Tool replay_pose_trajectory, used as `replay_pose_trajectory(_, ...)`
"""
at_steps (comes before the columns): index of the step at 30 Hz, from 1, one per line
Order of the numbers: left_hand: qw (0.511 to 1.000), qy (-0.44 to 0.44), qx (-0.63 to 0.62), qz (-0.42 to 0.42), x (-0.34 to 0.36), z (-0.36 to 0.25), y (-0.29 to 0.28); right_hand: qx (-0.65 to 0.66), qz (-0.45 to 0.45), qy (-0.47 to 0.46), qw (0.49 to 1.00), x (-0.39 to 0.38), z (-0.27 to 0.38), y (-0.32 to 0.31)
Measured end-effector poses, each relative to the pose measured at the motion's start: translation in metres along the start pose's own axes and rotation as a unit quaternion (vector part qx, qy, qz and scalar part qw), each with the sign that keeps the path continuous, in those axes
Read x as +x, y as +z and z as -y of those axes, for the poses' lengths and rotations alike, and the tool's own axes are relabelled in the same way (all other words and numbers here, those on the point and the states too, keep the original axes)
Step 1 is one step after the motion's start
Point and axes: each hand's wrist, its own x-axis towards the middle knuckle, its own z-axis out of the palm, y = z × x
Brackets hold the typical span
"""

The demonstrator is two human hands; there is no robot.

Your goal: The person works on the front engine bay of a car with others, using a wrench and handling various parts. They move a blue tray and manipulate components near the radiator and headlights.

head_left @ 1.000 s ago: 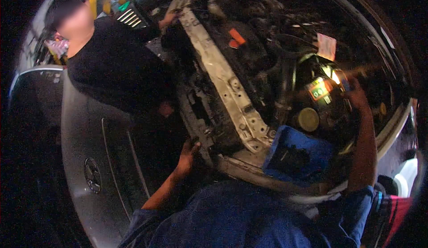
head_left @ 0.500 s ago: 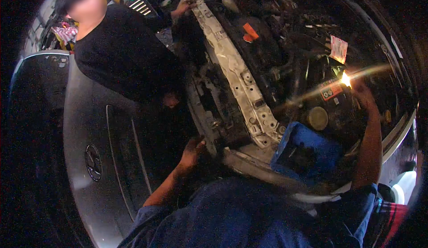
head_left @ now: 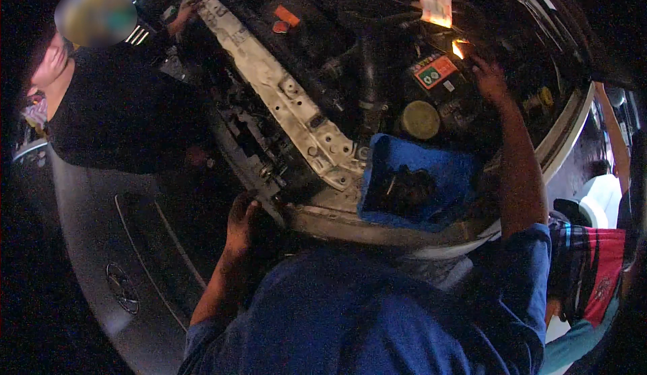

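Observation:
My right hand [head_left: 488, 78] reaches over the car battery [head_left: 441, 75], which has an orange label, inside the dark engine bay. Its fingers are spread and seem to hold nothing. Just beyond the fingertips a small bright light [head_left: 460, 48] glows; what it belongs to is too dark to tell. A red-and-white printed card [head_left: 435, 7] stands past it. Low on the left, my left hand [head_left: 241, 225] is curled at the edge of the front bumper [head_left: 268, 206], fingers partly lost in shadow. A blue plastic tray [head_left: 418, 216] holding dark parts sits before me on the bay's front edge.
A pale metal crossbar [head_left: 276, 95] runs diagonally across the bay. A round yellowish cap [head_left: 421, 120] lies between battery and tray. At left, a person in black [head_left: 125, 112] leans in beside a grey car [head_left: 81, 206]. Another person in red [head_left: 600, 267] is at right.
My view has shifted, so the bay sits further left and higher. The right hand has drawn slightly away from the light, its fingers spreading. My left hand stays by the bumper.

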Motion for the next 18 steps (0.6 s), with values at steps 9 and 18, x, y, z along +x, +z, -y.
replay_pose_trajectory(9,0.835,0.508,0.160,0.136,0.061,-0.265,0.022,0.019,-0.085,0.051,0.995,-0.067,0.061,-0.124)
replay_pose_trajectory(18,0.776,0.581,0.193,0.149,0.104,-0.302,0.105,0.150,-0.018,-0.018,0.988,-0.172,0.144,-0.168)
